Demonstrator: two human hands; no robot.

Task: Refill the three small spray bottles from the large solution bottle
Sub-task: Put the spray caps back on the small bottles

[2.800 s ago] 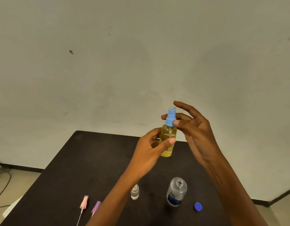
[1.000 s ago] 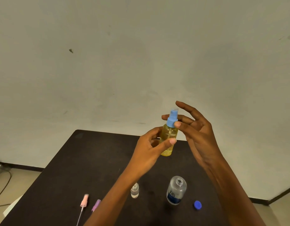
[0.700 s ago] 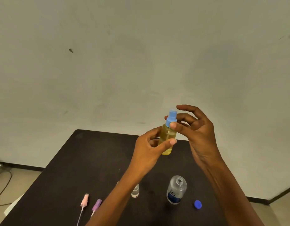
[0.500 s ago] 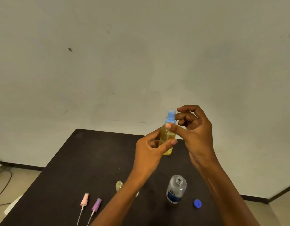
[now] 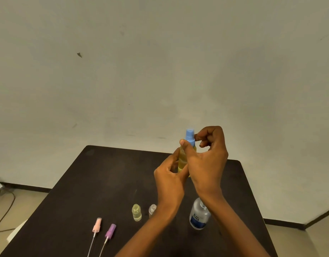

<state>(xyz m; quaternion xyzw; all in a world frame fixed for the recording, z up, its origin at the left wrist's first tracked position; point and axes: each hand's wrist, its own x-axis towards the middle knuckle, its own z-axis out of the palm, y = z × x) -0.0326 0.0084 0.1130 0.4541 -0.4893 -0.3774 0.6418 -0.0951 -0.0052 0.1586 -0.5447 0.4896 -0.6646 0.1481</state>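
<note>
Dark table (image 5: 108,175), spray bottle (image 5: 182,160) upright, nozzle (image 5: 189,136) up

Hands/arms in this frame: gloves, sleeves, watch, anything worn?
Nothing worn that shows. Left hand and right hand are bare, with no gloves or rings. Forearms are bare down to the frame edge, with no sleeves, watch or bands in view.
</note>
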